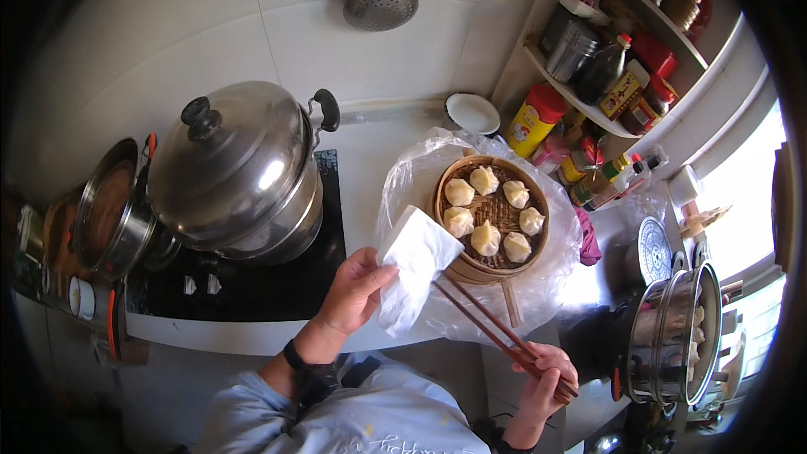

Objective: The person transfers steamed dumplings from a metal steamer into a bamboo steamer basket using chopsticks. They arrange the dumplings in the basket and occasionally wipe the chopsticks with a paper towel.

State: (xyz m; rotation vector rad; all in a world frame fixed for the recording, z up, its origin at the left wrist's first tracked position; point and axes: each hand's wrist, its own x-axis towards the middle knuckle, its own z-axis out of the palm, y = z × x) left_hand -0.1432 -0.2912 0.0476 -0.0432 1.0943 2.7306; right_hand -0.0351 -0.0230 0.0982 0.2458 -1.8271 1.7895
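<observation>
My left hand (356, 290) pinches a folded white paper towel (413, 265) between thumb and fingers. A pair of brown chopsticks (498, 331) is gripped near the thick ends by my right hand (545, 375); their tips lie at the towel's right edge, partly hidden by it. Just beyond the towel stands a round bamboo steamer basket (543, 251) with several pleated dumplings (485, 238) arranged in a ring on its woven base. The basket rests on crumpled clear plastic film (403, 170), and a wooden stick (512, 304) juts out from under it towards me.
At left, a large lidded steel steamer pot (236, 170) stands on a black cooktop (252, 293), beside a pan (116, 208). Behind the basket are a white bowl (473, 115) and seasoning jars (536, 120). Another steel steamer (668, 334) holding dumplings stands at right.
</observation>
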